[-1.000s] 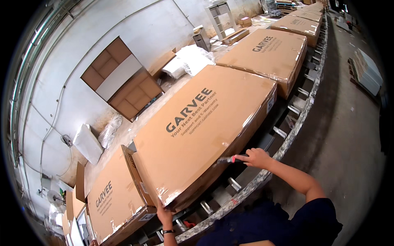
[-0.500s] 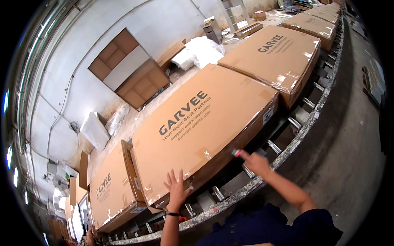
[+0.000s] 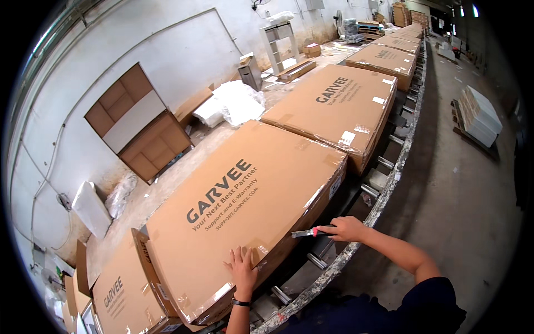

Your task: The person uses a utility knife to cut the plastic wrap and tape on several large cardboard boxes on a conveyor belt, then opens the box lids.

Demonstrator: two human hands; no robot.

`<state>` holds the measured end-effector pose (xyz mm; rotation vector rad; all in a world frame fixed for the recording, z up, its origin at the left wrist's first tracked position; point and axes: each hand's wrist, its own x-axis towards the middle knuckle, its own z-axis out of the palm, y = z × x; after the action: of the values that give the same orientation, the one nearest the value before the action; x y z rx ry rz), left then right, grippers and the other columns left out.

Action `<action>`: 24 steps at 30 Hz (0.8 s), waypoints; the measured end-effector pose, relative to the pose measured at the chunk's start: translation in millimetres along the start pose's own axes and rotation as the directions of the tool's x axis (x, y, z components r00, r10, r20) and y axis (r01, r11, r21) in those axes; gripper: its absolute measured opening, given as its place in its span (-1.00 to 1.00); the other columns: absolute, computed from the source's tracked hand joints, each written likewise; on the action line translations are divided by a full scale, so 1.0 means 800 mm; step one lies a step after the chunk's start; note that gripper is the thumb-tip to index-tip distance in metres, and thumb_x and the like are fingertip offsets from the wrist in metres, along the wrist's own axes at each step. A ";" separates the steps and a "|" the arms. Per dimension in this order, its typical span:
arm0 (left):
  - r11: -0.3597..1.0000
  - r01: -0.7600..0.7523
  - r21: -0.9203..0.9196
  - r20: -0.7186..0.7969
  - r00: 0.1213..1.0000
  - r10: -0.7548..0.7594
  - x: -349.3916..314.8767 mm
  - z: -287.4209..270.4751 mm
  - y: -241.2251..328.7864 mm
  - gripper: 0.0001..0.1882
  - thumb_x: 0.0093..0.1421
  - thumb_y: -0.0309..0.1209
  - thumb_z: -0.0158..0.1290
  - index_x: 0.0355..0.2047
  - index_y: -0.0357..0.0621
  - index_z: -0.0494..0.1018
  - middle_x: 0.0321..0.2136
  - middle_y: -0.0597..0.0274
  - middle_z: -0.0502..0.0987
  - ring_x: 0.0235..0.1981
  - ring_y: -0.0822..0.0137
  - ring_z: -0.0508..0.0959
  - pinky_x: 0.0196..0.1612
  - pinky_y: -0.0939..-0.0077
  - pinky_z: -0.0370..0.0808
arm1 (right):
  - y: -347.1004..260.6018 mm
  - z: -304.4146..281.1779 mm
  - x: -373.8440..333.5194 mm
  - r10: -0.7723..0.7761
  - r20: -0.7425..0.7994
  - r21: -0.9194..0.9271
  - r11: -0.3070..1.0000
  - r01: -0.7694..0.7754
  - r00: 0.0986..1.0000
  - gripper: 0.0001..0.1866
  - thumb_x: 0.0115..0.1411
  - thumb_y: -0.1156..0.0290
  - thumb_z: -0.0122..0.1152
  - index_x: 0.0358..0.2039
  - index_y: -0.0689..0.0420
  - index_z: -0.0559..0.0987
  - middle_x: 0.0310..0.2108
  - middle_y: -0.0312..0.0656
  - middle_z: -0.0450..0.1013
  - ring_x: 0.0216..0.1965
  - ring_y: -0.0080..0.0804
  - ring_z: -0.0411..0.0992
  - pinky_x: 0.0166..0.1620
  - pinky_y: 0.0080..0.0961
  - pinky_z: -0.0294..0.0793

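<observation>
In front of me a large, flat, taped cardboard box [image 3: 267, 189] lies on a roller conveyor [image 3: 334, 271]. My left hand [image 3: 243, 271] rests on the box top near its front edge, fingers spread and holding nothing. A dark band circles that wrist. Closed around a slim silver-and-black tool [image 3: 304, 233] with a red part is my right hand [image 3: 347, 229], just off the box's near side. The silver end points left and reaches the box edge. Whether it touches the cardboard I cannot tell, nor its exact kind.
Further boxed cartons [image 3: 356, 106] line the conveyor beyond, and another carton [image 3: 125, 295] stands close on the left. A painted rail [image 3: 384, 195] edges the rollers on my side. Cardboard panels [image 3: 139, 119] lean at the wall. White plastic wrap [image 3: 242, 103] lies behind; a stacked pallet [image 3: 478, 117] stands right.
The view has shifted, so the boxes appear further left and lower. My right hand has turned the tool, its silver end now showing clearly at the box edge. My left hand stays on the box.
</observation>
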<state>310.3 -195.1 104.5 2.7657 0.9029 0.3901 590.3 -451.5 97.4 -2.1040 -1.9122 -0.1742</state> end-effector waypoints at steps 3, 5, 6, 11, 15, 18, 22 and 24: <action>0.991 -0.132 0.014 -0.053 0.990 0.133 0.012 -0.004 0.001 -0.31 -0.22 -0.58 0.12 0.01 0.23 0.37 0.14 0.13 0.22 0.22 -0.10 0.09 0.14 -0.42 -0.18 | -0.005 0.023 0.019 0.002 -0.020 -0.012 1.000 -0.002 1.000 -0.32 -0.03 0.18 0.22 0.16 -0.30 0.26 -0.54 -0.25 0.29 -0.53 -0.34 0.38 -0.52 -0.45 0.41; 0.986 -0.164 -0.004 -0.059 0.985 0.164 0.014 -0.008 -0.002 -0.34 -0.26 -0.64 0.06 -0.07 0.25 0.44 0.13 0.16 0.24 0.21 -0.10 0.11 0.16 -0.40 -0.22 | 0.003 0.032 0.031 0.008 -0.030 0.003 1.000 -0.008 1.000 -0.36 0.03 0.17 0.18 0.17 -0.32 0.24 -0.53 -0.23 0.30 -0.53 -0.32 0.39 -0.52 -0.43 0.42; 0.986 -0.167 -0.007 -0.054 0.985 0.166 0.014 -0.011 0.000 -0.34 -0.26 -0.64 0.06 -0.07 0.25 0.44 0.13 0.16 0.24 0.21 -0.10 0.11 0.16 -0.40 -0.22 | 0.012 0.032 0.031 0.013 -0.027 0.004 1.000 -0.013 1.000 -0.36 0.03 0.17 0.18 0.17 -0.32 0.24 -0.53 -0.23 0.30 -0.53 -0.32 0.39 -0.52 -0.43 0.42; 0.992 -0.124 -0.006 -0.123 0.985 0.122 0.013 -0.032 0.022 -0.36 -0.29 -0.60 0.00 -0.13 0.30 0.49 0.16 0.15 0.21 0.24 -0.08 0.06 0.16 -0.40 -0.30 | 0.132 0.012 0.006 0.308 -0.038 -0.090 0.946 -0.310 0.951 -0.45 0.06 0.12 0.10 0.12 -0.30 0.29 -0.52 -0.16 0.35 -0.49 -0.20 0.42 -0.50 -0.30 0.42; 0.998 -0.052 0.043 -0.211 0.976 0.060 0.015 -0.027 0.046 -0.39 -0.35 -0.63 -0.06 -0.21 0.16 0.51 0.20 0.03 0.13 0.27 -0.13 -0.03 0.18 -0.34 -0.37 | 0.260 0.009 -0.052 0.540 -0.180 -0.101 0.821 -0.561 0.822 -0.41 0.06 0.15 0.13 0.14 -0.32 0.26 -0.49 -0.14 0.34 -0.49 -0.14 0.40 -0.47 -0.26 0.40; 0.985 0.126 0.119 -0.360 0.930 -0.076 0.008 -0.025 0.059 -0.40 -0.34 -0.64 -0.06 -0.20 0.14 0.50 0.22 0.03 0.11 0.28 -0.13 -0.05 0.18 -0.35 -0.37 | 0.301 0.020 -0.067 0.525 -0.245 -0.152 0.810 -0.567 0.815 -0.39 0.05 0.17 0.15 0.15 -0.28 0.25 -0.52 -0.15 0.32 -0.53 -0.15 0.38 -0.49 -0.26 0.39; 0.877 0.431 0.212 -0.523 0.808 -0.271 0.005 0.023 0.071 -0.67 -0.09 -0.56 0.04 -0.31 0.14 0.51 0.11 0.08 0.28 0.20 -0.06 0.15 0.15 -0.37 -0.21 | 0.312 0.033 -0.073 0.490 -0.321 -0.021 0.852 -0.523 0.811 -0.32 -0.02 0.20 0.22 0.16 -0.32 0.25 -0.50 -0.17 0.29 -0.47 -0.18 0.37 -0.45 -0.27 0.40; 0.851 0.504 0.147 -0.494 0.783 -0.379 0.004 0.057 0.080 -0.73 -0.05 -0.54 0.04 -0.33 0.13 0.51 0.06 0.11 0.32 0.16 -0.01 0.22 0.14 -0.38 -0.18 | 0.333 0.017 -0.095 0.476 -0.292 -0.001 0.867 -0.498 0.830 -0.33 -0.04 0.24 0.24 0.14 -0.30 0.29 -0.51 -0.18 0.27 -0.45 -0.19 0.36 -0.43 -0.27 0.39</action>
<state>361.7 -248.9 79.9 2.5906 1.8076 0.8969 844.0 -540.2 27.3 -2.3897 -1.1759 -0.4153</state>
